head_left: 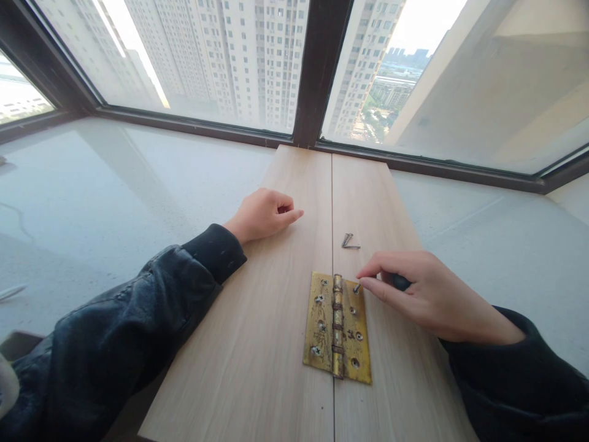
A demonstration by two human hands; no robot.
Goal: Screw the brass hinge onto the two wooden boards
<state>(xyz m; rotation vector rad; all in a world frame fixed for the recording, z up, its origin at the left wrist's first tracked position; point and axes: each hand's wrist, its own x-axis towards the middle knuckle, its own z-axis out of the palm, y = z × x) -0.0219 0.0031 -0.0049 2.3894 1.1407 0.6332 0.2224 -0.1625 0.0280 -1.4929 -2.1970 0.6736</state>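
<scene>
A worn brass hinge (338, 328) lies flat, opened out across the seam between two boards. Its left leaf has screws in its holes; holes on the right leaf show no screws. My right hand (414, 288) pinches a screw (356, 287) between thumb and forefinger at the top hole of that leaf. A dark rounded object (399, 282), partly hidden, is tucked in the same palm. Beyond the hinge lie a few loose screws (350, 241). My left hand (264, 215) rests on the left board, fingers curled, with nothing visible held.
The pale wooden boards (257, 344) lie side by side on a white sill (138, 178), reaching the dark window frame (317, 73). Tall buildings stand outside. A thin white object (11, 293) lies at the far left.
</scene>
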